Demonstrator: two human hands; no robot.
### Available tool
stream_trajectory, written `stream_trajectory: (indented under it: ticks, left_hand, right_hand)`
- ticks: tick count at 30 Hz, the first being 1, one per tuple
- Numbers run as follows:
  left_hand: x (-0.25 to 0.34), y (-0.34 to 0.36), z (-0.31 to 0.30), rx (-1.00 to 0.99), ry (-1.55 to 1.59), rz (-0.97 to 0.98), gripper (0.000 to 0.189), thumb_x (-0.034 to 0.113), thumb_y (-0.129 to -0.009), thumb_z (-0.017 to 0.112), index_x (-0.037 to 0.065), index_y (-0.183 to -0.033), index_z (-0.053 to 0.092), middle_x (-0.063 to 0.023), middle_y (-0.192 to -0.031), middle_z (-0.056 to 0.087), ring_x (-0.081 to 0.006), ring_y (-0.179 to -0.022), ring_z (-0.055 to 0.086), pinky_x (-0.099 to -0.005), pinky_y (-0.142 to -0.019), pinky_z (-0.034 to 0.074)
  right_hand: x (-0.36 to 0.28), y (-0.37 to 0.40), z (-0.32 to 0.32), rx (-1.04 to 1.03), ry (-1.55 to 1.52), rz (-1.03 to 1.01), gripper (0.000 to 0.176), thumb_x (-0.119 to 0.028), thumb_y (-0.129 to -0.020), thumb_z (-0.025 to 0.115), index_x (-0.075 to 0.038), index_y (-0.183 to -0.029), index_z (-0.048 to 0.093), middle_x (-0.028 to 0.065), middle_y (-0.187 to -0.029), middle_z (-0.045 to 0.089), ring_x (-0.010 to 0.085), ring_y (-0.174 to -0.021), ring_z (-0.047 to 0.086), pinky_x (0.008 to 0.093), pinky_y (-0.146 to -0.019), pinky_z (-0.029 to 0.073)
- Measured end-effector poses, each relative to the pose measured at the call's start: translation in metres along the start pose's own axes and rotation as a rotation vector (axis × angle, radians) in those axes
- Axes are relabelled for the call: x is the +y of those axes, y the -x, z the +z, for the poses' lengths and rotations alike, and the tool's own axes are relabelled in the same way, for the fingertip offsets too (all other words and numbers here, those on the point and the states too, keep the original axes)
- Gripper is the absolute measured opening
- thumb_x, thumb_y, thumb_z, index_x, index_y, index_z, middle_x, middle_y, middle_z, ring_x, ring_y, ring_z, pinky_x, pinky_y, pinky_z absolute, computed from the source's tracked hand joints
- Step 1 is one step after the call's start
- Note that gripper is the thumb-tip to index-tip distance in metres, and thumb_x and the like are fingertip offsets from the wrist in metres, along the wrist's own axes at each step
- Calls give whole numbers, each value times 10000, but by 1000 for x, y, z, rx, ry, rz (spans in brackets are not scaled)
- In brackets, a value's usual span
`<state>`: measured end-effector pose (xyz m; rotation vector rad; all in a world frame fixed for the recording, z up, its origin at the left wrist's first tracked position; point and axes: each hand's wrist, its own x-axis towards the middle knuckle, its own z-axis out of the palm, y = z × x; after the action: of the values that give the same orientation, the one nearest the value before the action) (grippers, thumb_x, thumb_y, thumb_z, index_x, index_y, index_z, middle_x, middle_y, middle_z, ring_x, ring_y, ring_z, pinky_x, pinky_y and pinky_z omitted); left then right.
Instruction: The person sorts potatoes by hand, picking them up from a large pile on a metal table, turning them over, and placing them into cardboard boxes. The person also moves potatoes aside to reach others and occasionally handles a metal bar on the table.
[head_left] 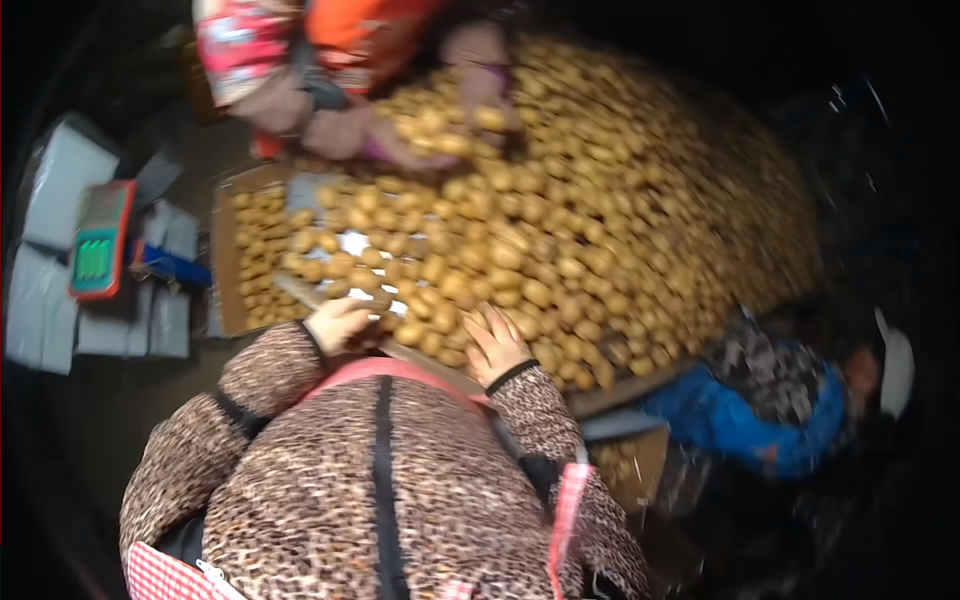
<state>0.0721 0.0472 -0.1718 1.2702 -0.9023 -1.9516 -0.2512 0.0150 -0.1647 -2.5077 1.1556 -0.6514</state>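
Dark surroundings close in on a broad heap (pixel 600 200) of small yellow-brown ovals, potatoes or fruit; the blur does not let me tell which. The heap fills the middle and upper right of the view, and its near edge ends at a brown board (pixel 425 358) right in front of the person's leopard-print sleeves.

The left hand (pixel 335 322) is curled closed at the near left corner of the heap and rests against the board's edge. I cannot tell whether a piece lies inside it. The right hand (pixel 497 345) is open, with its fingers spread flat on the pieces at the near edge, a little apart from the left hand.

Just beside the heap's left edge lies a flat cardboard carton (pixel 224 240) with a layer of the same pieces in it. Left of the carton, on the floor, stands a red-framed scale (pixel 98 243) with a green display, among white foam boxes (pixel 45 310).

At the far edge of the heap, a co-worker in red and pink patterned sleeves has both hands (pixel 340 132) down among the pieces. At the near right corner another person in a blue jacket (pixel 760 420) bends low, next to a second carton (pixel 640 470).
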Motion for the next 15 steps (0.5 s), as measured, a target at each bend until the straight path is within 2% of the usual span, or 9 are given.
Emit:
stream_trajectory:
  ticks: [2, 3, 4, 5, 8, 9, 12, 14, 15]
  left_hand:
    - [10, 6, 2, 165, -69, -142, 362, 292, -937, 567, 47, -1201, 531, -74, -902, 670, -138, -726, 650, -265, -612, 544]
    - [6, 4, -1, 150, -56, -131, 347, 282, -929, 584, 54, -1187, 541, -71, -888, 670, -135, -714, 648, -259, -594, 539]
    - [2, 3, -4, 141, -44, -118, 333, 272, -920, 602, 61, -1172, 552, -68, -873, 670, -133, -702, 647, -253, -575, 533]
    - [1, 3, -4, 136, -33, -104, 319, 262, -911, 619, 67, -1158, 562, -65, -859, 670, -130, -691, 645, -247, -557, 528]
    - [15, 3, 4, 111, -23, -128, 277, 247, -890, 654, 70, -1093, 591, -54, -819, 664, -130, -659, 635, -248, -553, 525]
    - [17, 1, 7, 103, -54, -121, 268, 271, -885, 658, 66, -1049, 607, -45, -793, 656, -126, -641, 626, -242, -543, 518]
    - [31, -1, 20, 79, -45, -135, 179, 212, -918, 611, 61, -1010, 581, -35, -749, 626, -115, -584, 587, -224, -537, 485]
    - [33, 1, 26, 101, -32, -122, 224, 233, -925, 599, 60, -1067, 586, -30, -769, 630, -104, -607, 586, -221, -551, 482]
    - [35, 1, 29, 127, -47, -128, 241, 239, -928, 594, 60, -1090, 586, -29, -784, 635, -100, -615, 586, -221, -553, 481]
  right_hand:
    - [24, 23, -17, 3, 20, 213, 371, -207, -832, 548, -63, -1173, 579, 217, -1238, 517, 372, -1125, 514, 469, -963, 434]
    - [34, 29, -35, -61, 90, 396, 364, -195, -845, 544, -48, -1177, 581, 212, -1234, 525, 361, -1117, 525, 454, -973, 437]
    - [56, 40, -48, -68, 26, 545, 357, -202, -861, 539, -55, -1183, 581, 195, -1221, 541, 351, -1112, 535, 455, -965, 448]
    - [65, 44, -65, 7, 76, 680, 316, -207, -829, 595, -74, -1114, 626, 194, -1147, 584, 357, -1038, 579, 423, -904, 489]
    - [95, 38, -107, 101, 154, 794, 278, -236, -855, 584, -66, -1064, 655, 178, -1119, 612, 309, -1015, 611, 395, -897, 490]
    - [97, 27, -114, 96, 132, 827, 297, -234, -855, 583, -72, -1097, 642, 180, -1125, 611, 310, -1015, 611, 397, -904, 488]
    - [131, -8, -104, 106, 97, 856, 398, -229, -853, 583, -94, -1228, 569, 189, -1120, 616, 296, -1039, 605, 400, -928, 479]
    - [133, -51, -95, -235, 81, 1038, 471, -222, -851, 588, -110, -1302, 503, 197, -1205, 559, 328, -1083, 584, 412, -934, 478]
    - [119, -59, -81, -224, 148, 977, 459, -212, -849, 588, -104, -1288, 510, 205, -1220, 528, 348, -1083, 579, 415, -931, 484]
